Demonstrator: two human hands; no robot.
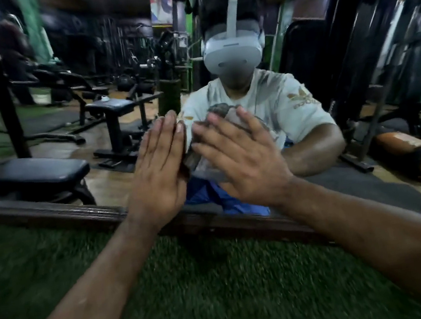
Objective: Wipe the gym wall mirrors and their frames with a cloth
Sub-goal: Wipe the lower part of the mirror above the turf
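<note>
Both hands flat, fingers straight, against mirror (102,74) just above its dark frame (59,215). Right hand (241,160) presses grey cloth (202,164) to glass; left hand (160,171) touches cloth's left edge. Green turf (195,295) below frame.

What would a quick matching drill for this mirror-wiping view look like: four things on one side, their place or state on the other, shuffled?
Things:
1. cloth
2. left hand
3. mirror frame
4. green turf

States:
a. flat, fingers straight, beside the cloth
b. on the floor under the arms
c. pressed to the glass under the right hand
d. dark wood along the mirror's bottom edge

Pairs: 1-c, 2-a, 3-d, 4-b
</note>
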